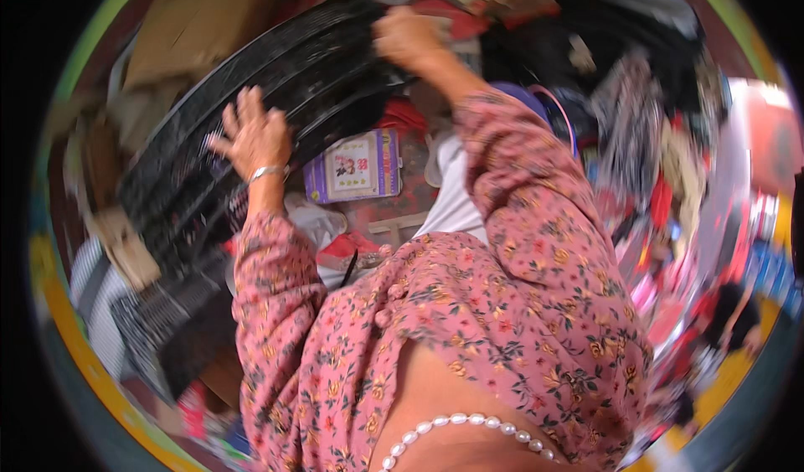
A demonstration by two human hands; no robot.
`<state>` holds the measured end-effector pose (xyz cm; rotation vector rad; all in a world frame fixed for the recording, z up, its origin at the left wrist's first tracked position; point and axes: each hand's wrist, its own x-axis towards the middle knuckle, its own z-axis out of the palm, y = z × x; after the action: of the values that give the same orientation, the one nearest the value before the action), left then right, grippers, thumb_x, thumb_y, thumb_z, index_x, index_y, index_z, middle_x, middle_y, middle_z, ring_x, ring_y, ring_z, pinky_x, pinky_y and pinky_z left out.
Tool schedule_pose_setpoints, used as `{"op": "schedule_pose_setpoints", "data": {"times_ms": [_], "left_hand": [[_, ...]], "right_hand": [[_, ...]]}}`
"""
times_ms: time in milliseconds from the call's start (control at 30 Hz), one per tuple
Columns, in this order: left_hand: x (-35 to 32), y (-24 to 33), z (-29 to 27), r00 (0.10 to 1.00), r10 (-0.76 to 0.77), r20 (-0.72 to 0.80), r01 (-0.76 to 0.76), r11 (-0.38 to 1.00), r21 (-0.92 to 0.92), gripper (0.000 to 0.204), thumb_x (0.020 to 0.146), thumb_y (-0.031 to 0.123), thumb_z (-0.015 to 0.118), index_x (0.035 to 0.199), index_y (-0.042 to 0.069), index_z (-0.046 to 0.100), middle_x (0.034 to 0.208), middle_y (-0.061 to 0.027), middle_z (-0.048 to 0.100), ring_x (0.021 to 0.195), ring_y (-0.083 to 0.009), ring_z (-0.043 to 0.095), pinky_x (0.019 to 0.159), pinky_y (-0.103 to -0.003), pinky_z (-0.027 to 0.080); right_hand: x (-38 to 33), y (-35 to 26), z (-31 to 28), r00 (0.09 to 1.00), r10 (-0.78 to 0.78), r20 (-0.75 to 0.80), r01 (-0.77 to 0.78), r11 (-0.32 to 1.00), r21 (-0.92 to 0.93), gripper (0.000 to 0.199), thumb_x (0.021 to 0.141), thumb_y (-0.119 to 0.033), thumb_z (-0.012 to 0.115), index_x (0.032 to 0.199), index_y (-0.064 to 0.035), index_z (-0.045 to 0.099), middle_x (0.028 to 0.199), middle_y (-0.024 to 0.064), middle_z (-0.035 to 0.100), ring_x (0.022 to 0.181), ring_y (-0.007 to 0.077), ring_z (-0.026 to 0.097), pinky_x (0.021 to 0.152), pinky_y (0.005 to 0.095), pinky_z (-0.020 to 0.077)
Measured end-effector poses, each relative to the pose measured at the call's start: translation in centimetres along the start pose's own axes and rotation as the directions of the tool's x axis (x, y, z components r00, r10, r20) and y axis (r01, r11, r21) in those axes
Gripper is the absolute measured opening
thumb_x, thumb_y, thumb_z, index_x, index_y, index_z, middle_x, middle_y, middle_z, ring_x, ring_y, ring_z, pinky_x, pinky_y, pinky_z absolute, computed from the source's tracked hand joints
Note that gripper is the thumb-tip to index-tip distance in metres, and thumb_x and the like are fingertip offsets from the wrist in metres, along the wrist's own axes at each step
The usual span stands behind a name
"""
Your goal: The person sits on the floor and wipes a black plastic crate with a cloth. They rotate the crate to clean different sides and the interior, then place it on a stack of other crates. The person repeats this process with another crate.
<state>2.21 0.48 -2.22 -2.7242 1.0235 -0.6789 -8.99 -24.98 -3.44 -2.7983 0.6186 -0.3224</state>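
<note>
Hands are well apart: the left hand [258, 141] spreads open over a black plastic sheet [306, 66]; the right hand [410, 41] curls at its upper right end, whether gripping I cannot tell. Below the sheet lies a purple box [353, 169]; upper left, a cardboard box [197, 26].

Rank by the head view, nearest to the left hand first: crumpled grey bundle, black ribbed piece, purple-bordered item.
From the left hand:
1. Black ribbed piece: right at the hand.
2. Purple-bordered item: a little to its right.
3. Crumpled grey bundle: well off to the right.
</note>
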Motion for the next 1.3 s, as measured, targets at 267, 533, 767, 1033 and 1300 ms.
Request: {"op": "schedule_pose_setpoints", "data": {"times_ms": [267,533,767,1033,1300], "left_hand": [[-1.2,-0.1,0.5,0.986,-0.024,0.166,0.013,0.998,0.064,0.047,0.086,0.034,0.036,0.132,0.024,0.037,0.141,0.0082,0.03,0.129,-0.0231,0.027,0.094,-0.068,0.016],[-1.5,-1.2,1.6,0.988,-0.036,0.151,0.026,0.997,0.072,0.047,0.086,0.032,0.04,0.132,0.026,0.036,0.141,0.0086,0.03,0.129,-0.0211,0.027,0.095,-0.068,0.015],[-1.4,-1.4,-0.3,0.99,-0.063,0.124,0.055,0.996,0.067,0.049,0.084,0.031,0.042,0.132,0.022,0.037,0.141,0.0059,0.029,0.13,-0.0238,0.026,0.097,-0.065,0.013],[-2.3,-0.9,-1.5,0.981,-0.091,0.173,0.088,0.996,0.025,0.049,0.085,0.028,0.04,0.133,0.021,0.034,0.143,0.0064,0.025,0.13,-0.0243,0.025,0.099,-0.064,0.012],[-2.1,-0.4,-2.3,0.978,-0.091,0.186,0.09,0.996,0.015,0.05,0.084,0.026,0.04,0.133,0.021,0.034,0.143,0.006,0.025,0.132,-0.0241,0.022,0.1,-0.064,0.01]], "right_hand": [[0.0,-6.2,3.1,0.999,0.038,-0.002,-0.038,0.996,-0.079,0.025,0.071,-0.018,0.057,0.088,-0.0032,0.068,0.098,0.0188,0.063,0.09,0.0326,0.059,0.066,0.0396,0.0515],[-0.3,0.9,2.9,0.981,0.173,-0.084,-0.151,0.965,0.216,0.023,0.069,-0.017,0.057,0.084,-0.0017,0.067,0.082,0.0178,0.064,0.08,0.0323,0.063,0.063,0.0438,0.05],[3.4,8.3,2.2,0.843,0.499,-0.199,-0.205,0.642,0.738,0.016,0.07,-0.025,0.064,0.076,-0.0107,0.068,0.072,0.0113,0.065,0.07,0.0257,0.064,0.063,0.0331,0.0492],[5.8,1.4,1.3,0.935,0.278,-0.219,-0.046,0.709,0.703,0.02,0.075,-0.026,0.061,0.09,-0.0138,0.065,0.086,0.0108,0.065,0.077,0.0261,0.062,0.067,0.0352,0.0487],[4.9,2.1,2.8,0.91,0.335,-0.245,-0.329,0.942,0.064,0.022,0.074,-0.023,0.059,0.092,-0.0104,0.064,0.088,0.0135,0.06,0.084,0.0324,0.061,0.071,0.044,0.0488]]}}
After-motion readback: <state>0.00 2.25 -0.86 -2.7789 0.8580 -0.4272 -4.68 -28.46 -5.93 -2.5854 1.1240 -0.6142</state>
